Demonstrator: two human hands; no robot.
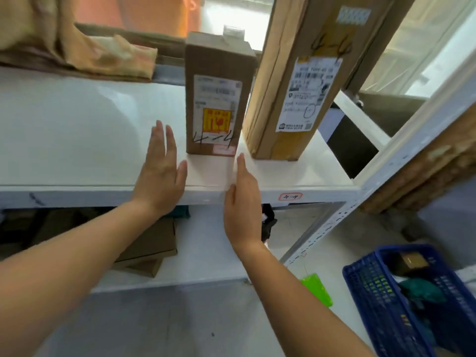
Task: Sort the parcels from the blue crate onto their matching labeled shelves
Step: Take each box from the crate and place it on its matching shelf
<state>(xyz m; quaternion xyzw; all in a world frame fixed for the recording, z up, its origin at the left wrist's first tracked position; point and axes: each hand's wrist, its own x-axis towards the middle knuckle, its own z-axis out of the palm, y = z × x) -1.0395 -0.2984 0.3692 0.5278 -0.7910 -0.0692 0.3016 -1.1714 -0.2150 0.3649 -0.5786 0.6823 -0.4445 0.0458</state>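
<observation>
- The small parcel [216, 99], a brown carton with "4-4" written across its white label, stands upright on the white shelf [77, 137], towards the right and set back from the near edge.
- Just to its right stands a tall parcel [296, 81], also marked "4-4" in pen, tilted with its top leaning to the right. The two look close at the base; I cannot tell whether they touch.
- A small red-edged tag [290, 196] reading "4-4" is stuck on the shelf's near edge, below the tall parcel.
- The left hand [159, 171] lies flat, palm down and fingers straight, over the shelf just left of the small parcel, holding nothing.
- The right hand [243, 202] is edge-on at the shelf's near lip, fingers straight and pointing at the gap between the parcels; it holds nothing either.
- The blue crate [365, 287] sits low at the near right, with a teal bag [419, 289] and a brown packet [412, 261] inside.
- Flat cartons [152, 243] lie on the lower shelf, and tan cloth [77, 42] is heaped at the far left.
</observation>
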